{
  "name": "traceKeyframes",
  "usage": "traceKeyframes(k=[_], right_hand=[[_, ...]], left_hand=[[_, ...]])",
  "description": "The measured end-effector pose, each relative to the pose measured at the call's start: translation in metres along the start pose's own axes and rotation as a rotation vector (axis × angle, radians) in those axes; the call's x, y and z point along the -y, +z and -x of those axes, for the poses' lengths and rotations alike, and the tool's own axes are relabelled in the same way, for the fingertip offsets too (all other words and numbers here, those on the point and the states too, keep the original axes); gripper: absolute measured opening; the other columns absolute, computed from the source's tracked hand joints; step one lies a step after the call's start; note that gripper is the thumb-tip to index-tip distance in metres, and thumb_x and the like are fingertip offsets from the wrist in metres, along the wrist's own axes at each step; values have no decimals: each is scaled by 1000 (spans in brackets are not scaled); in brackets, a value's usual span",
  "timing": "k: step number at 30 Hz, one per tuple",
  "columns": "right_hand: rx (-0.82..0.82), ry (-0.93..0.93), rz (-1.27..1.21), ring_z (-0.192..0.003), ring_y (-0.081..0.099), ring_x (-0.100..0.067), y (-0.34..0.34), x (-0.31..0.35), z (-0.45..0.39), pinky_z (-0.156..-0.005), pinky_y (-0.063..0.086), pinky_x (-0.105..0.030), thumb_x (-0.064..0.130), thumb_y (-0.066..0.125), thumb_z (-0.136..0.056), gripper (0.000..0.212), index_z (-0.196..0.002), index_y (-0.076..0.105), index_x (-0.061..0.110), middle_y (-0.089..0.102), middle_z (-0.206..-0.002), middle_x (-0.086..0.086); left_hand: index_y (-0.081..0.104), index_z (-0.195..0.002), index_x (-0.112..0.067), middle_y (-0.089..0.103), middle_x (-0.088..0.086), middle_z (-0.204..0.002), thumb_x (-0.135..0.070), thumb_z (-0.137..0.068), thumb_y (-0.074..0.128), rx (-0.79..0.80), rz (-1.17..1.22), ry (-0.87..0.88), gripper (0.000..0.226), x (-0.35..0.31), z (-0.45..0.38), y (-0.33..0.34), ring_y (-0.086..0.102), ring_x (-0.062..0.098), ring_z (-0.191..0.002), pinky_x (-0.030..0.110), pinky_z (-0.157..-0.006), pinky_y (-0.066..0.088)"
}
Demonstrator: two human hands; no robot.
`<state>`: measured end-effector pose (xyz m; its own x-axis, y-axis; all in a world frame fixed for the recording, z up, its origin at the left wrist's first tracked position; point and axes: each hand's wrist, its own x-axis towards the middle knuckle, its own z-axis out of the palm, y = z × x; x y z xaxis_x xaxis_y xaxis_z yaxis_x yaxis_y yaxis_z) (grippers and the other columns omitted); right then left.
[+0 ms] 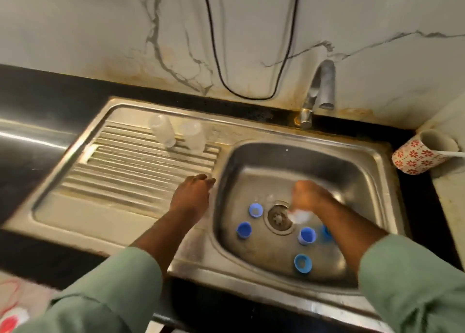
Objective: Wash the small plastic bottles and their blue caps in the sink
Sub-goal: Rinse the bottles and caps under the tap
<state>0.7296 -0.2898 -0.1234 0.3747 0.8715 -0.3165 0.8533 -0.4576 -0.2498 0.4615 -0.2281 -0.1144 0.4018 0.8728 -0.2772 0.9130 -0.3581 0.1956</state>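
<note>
Starting at the far left, two clear small plastic bottles (161, 134) stand upside down on the ridged steel drainboard (120, 176), a sensible spot for each rinsed one. The left hand (192, 195) rests on the basin's edge, fingers relaxed and empty. Five blue round plastic caps (243, 229) lie around the drain (278, 217). The right hand (308, 198) grips a blurred clear bottle (299, 215) over the drain; turning it under the grey metal tap (322, 88) should rinse it well.

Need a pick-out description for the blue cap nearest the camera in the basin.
Start at the steel sink basin right of the ribbed drainboard. From the drain at its centre, come straight toward the near rim. That blue cap lies alone there, open side up, nearer than the other caps around the drain.
</note>
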Motion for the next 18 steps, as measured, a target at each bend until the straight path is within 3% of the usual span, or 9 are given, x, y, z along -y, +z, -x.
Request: traceKeyframes(k=[2, 5, 9, 14, 18], right_hand=[[-24, 2, -73, -108, 58, -33, -9, 24, 5, -87, 49, -37, 32, 69, -82, 37, -116, 60, 19, 57, -124, -11], [-121, -178, -250, -113, 49, -30, -45, 87, 13, -91, 41, -34, 22, 75, -78, 46, -121, 58, 24, 44, -128, -8], [-85, -460, -307, -103, 45, -14, -97, 196, 23, -84, 37, -24, 14, 75, -74, 55, -123, 53, 27, 38, -121, 0], [-140, -744, -103, -106, 50, -21, -108, 344, 2, -89, 46, -37, 14, 73, -76, 53, -124, 51, 25, 47, -121, -4], [-166, -794, 324, -115, 50, -27, -69, 430, -45, -99, 35, -48, 19, 67, -82, 52, -130, 49, 31, 49, -126, -5]], left_hand=[[47, -146, -26, 46, 2, -150, -9, -95, 47, -4, -18, -51, 53, 33, 3, -4, 43, 26, -135, 36, -109, 37], [38, -151, -26, 27, -2, -162, -11, -95, 50, 32, -9, -128, 59, 91, -3, -16, 35, 24, -142, 37, -111, 35], [36, -151, -21, 29, 4, -159, -18, -89, 60, 24, -55, -173, 67, 172, -22, -36, 38, 29, -139, 46, -106, 43], [36, -141, -28, 38, 0, -146, -64, -68, 71, 193, -79, -121, 89, 246, -54, -47, 38, 35, -134, 57, -102, 42], [13, -155, -28, 13, 1, -164, -65, -69, 76, 257, -26, -51, 113, 260, -57, -46, 14, 38, -149, 68, -110, 26]])
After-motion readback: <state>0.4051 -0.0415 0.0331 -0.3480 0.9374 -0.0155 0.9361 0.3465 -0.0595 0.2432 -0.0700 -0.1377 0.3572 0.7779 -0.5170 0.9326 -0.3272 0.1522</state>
